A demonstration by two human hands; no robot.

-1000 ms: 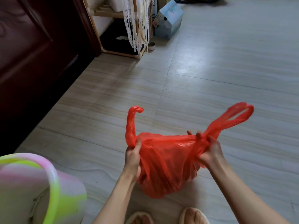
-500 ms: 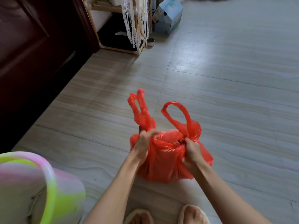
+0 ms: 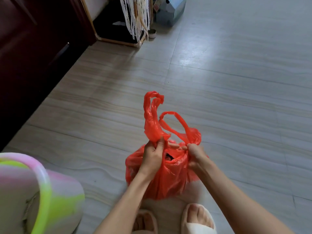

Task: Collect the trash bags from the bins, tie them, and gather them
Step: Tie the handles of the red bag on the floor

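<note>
Head view, looking down at a pale tiled floor [image 3: 236, 98] with faint wood-grain streaks.

Red trash bag [image 3: 168, 179] sits lower centre of the frame, just above the person's two feet. Whether its base rests on the floor or hangs clear, I cannot tell. Mouth partly gathered; a small dark gap shows at the top between the two hands.

Left hand [image 3: 152, 156]: fingers and thumb curled tight round the base of the left handle [image 3: 151, 119], pinching the plastic. That handle stands upright above the fist, twisted, its tip folded over.

Right hand [image 3: 195, 153]: closed in a fist on the base of the right handle [image 3: 179, 122]. This handle forms an open loop arching up and leftward toward the other one. The two loops stand close, nearly touching near their bases; not knotted.

Both forearms come in from the bottom edge and converge on the bag's top. The hands sit close together, a fingertip or two visible between them across the bag's mouth.

Lower left corner: a pastel pink and lime green bin [image 3: 38, 191], blurred.

Left edge: dark reddish-brown door or cabinet [image 3: 33, 48]. Upper centre: a light wooden frame shelf [image 3: 118, 41] with pale fringed cords [image 3: 135, 16] hanging before it; a small round tin [image 3: 152, 32] on the floor beside it. A grey-blue box [image 3: 170, 12] stands at the top edge. Cream slippers [image 3: 197, 222] at bottom centre.
</note>
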